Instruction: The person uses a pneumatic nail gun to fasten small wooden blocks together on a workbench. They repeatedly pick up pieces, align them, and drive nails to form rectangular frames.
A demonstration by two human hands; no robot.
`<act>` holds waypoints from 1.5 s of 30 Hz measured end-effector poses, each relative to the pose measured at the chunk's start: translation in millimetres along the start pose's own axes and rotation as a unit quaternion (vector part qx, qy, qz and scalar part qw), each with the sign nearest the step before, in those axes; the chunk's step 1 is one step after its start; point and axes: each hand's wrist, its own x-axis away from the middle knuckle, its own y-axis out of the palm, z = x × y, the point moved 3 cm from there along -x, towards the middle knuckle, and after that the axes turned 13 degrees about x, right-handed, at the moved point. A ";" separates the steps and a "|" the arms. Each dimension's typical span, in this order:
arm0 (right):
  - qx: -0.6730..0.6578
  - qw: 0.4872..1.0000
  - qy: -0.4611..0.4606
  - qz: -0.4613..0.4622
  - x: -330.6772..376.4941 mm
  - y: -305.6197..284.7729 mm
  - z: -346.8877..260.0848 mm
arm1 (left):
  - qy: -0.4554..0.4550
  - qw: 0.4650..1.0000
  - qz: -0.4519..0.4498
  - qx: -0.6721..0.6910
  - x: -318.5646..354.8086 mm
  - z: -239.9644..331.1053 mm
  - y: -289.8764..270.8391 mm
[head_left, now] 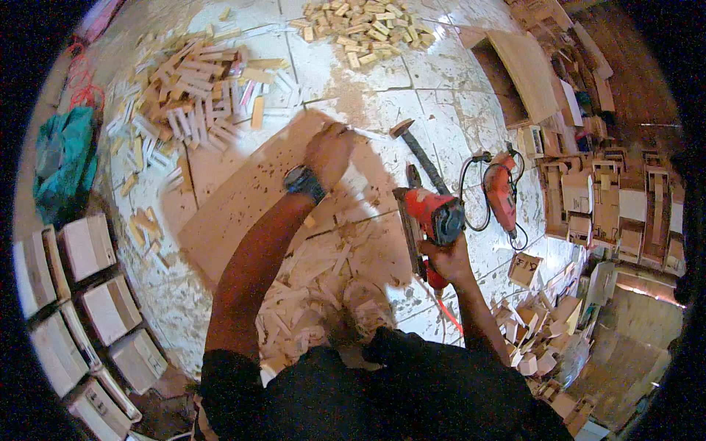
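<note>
My left hand point(329, 151), a dark watch on its wrist, reaches forward and pinches a thin pale wood strip point(364, 134) at the far edge of a flat brown board point(243, 198) lying on the tiled floor. My right hand point(446, 259) grips the handle of a red nail gun point(429, 220), held just above the floor to the right of the board, its nose pointing away from me. A hammer point(415, 147) lies on the tiles just beyond the nail gun.
A red power drill point(501, 192) with its cord lies to the right. Heaps of small wood blocks point(195, 81) sit far left and at the far middle point(364, 26). Small wooden boxes point(88, 246) line the left. More wooden pieces point(607, 202) crowd the right; offcuts point(309, 316) lie near me.
</note>
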 end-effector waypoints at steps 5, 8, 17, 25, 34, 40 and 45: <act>0.028 0.999 0.012 -0.010 6.4 -14.8 9.8 | 0.094 0.990 -0.072 -0.075 -60.9 -15.3 74.7; 0.020 1.000 -0.017 0.014 10.8 -21.9 14.3 | 0.057 0.991 -0.075 -0.092 -62.5 -27.8 92.7; 0.001 0.998 0.060 -0.016 9.2 -20.2 19.5 | -0.071 0.979 -0.099 0.164 -35.9 -6.2 76.4; -0.013 1.000 -0.015 0.014 0.1 -10.6 23.3 | -0.248 0.806 -0.088 0.530 60.8 89.7 -29.2; -0.038 0.991 0.128 0.001 13.8 -8.5 -4.9 | 0.087 0.660 -0.295 0.685 93.6 228.1 -201.4; -0.027 0.994 0.108 0.024 20.8 -1.5 -15.7 | 0.093 0.672 -0.200 0.708 116.2 243.7 -211.5; 0.004 0.997 0.080 0.009 20.9 -3.5 -8.3 | 0.090 0.680 -0.165 0.709 131.7 247.6 -213.6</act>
